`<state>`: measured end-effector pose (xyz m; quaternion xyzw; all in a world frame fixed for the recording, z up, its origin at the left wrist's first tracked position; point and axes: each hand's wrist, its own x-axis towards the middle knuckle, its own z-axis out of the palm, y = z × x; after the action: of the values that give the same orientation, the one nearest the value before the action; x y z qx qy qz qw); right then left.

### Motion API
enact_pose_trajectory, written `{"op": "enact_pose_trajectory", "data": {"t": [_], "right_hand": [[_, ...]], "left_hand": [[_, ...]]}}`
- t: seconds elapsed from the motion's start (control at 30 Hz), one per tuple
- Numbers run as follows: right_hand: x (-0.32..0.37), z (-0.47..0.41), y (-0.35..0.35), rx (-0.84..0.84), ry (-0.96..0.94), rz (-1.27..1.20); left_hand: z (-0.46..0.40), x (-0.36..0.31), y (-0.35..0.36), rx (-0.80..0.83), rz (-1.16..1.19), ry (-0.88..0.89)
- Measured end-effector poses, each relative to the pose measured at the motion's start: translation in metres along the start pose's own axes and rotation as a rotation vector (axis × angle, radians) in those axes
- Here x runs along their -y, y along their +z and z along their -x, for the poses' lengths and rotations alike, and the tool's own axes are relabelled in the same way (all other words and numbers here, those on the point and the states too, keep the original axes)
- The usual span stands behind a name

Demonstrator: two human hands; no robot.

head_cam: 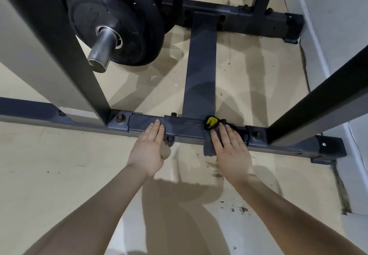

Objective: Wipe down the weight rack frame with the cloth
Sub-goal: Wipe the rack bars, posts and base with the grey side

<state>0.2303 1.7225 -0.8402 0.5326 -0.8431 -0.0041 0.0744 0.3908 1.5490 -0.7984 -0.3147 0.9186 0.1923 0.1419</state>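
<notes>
Both upright posts of the weight rack frame [185, 130] run out of the top of the view, and its near floor bar is cut off at the left edge. Much of the cloth [209, 145] is hidden under the right hand [229, 145]; what shows is a dark grey fold draped over the front of the bar and a black and yellow patch at the far end, whose make cannot be told. The right hand presses flat on the cloth atop the bar, fingers [217, 137] straight and together, a ring on one. The left hand [149, 145] lies flat on the bare bar just beside a bolt [170, 141], fingers straight, holding nothing.

The floor [79, 175] is pale beige, scuffed with dark marks near the right forearm and crossed by shadows. A centre bar [199, 71] runs back to the rear bar. Black weight plates [119, 20] hang on a steel sleeve [100, 51] at upper left. A white wall [338, 16] stands at the right.
</notes>
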Motion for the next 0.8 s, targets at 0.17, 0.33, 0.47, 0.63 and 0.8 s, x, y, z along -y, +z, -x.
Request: {"op": "enact_pose_trajectory", "data": {"t": [0.17, 0.33, 0.47, 0.63, 0.8], "right_hand": [[0.039, -0.026, 0.002, 0.205, 0.065, -0.179], [0.020, -0.047, -0.007, 0.215, 0.015, -0.459], [-0.026, 0.005, -0.039, 0.323, 0.125, -0.627], [-0.076, 0.075, -0.080, 0.184, 0.552, -0.871], [-0.108, 0.093, -0.095, -0.262, 0.980, -0.919]], "left_hand": [[0.000, -0.001, 0.001, 0.027, 0.023, -0.019], [0.009, -0.007, -0.006, 0.094, -0.063, 0.022], [0.013, -0.031, -0.011, 0.092, -0.105, 0.156], [-0.001, -0.099, -0.013, 0.102, -0.078, 0.333], [-0.007, -0.174, 0.001, 0.077, -0.014, 0.457]]}}
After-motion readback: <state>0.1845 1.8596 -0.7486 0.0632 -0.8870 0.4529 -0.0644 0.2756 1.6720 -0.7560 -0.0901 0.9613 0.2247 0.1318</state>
